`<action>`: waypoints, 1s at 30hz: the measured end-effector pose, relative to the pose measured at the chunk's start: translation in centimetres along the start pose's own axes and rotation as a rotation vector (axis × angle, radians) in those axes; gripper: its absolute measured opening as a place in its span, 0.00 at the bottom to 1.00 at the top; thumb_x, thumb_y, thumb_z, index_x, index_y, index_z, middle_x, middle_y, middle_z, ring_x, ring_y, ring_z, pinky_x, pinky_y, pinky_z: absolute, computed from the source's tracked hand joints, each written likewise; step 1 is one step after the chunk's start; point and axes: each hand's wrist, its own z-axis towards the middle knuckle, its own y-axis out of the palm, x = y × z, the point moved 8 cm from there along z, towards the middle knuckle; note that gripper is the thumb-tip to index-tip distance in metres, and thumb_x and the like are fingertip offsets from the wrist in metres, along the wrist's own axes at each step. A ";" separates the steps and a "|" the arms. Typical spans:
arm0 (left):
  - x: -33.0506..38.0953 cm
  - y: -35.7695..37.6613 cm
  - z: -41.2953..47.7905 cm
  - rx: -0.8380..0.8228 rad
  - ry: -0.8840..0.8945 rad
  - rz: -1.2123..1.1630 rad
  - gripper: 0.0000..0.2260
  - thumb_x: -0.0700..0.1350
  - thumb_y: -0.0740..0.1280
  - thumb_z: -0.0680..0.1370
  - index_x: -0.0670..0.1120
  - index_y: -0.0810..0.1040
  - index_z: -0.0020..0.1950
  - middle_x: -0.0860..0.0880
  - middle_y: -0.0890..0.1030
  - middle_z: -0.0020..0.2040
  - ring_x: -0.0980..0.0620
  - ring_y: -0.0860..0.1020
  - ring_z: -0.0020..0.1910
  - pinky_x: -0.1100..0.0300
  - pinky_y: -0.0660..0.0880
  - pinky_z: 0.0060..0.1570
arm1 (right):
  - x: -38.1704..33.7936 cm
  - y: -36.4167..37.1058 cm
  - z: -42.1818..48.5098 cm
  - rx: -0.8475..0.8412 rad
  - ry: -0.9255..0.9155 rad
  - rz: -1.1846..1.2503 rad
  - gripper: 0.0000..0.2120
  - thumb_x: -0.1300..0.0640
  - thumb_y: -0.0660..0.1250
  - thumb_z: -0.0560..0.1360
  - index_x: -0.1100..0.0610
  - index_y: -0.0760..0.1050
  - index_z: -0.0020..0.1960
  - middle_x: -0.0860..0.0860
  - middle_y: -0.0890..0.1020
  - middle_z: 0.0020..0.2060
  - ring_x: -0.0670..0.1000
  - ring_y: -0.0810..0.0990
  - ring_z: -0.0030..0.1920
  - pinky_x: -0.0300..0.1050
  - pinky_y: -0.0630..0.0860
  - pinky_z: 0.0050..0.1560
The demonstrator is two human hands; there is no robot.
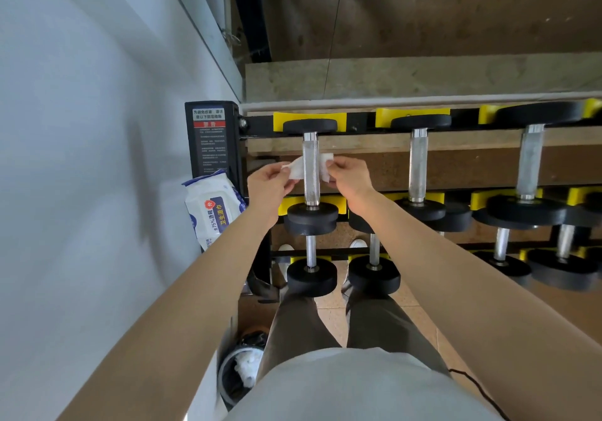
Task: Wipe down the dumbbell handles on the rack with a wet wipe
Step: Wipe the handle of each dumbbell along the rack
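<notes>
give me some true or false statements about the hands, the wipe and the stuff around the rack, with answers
1. The left hand and right hand each pinch an end of the wet wipe. True.
2. The wet wipe is at the rightmost dumbbell of the top row. False: it passes behind the leftmost dumbbell handle.
3. The wipes pack lies on the floor between the feet. False: the wipes pack sits against the rack end post, left of the left hand.
4. A bin with crumpled white material inside stands at lower left. True.
</notes>
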 end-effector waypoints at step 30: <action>-0.7 0.9 -2.5 -0.169 0.214 0.858 0.10 0.46 0.70 0.79 0.46 0.86 0.57 0.47 0.86 0.53 0.49 0.82 0.53 0.56 0.79 0.53 | 0.8 -1.9 -2.0 -0.161 -0.051 -0.871 0.06 0.61 0.69 0.76 0.60 0.82 0.41 0.55 0.82 0.38 0.50 0.79 0.37 0.39 0.76 0.36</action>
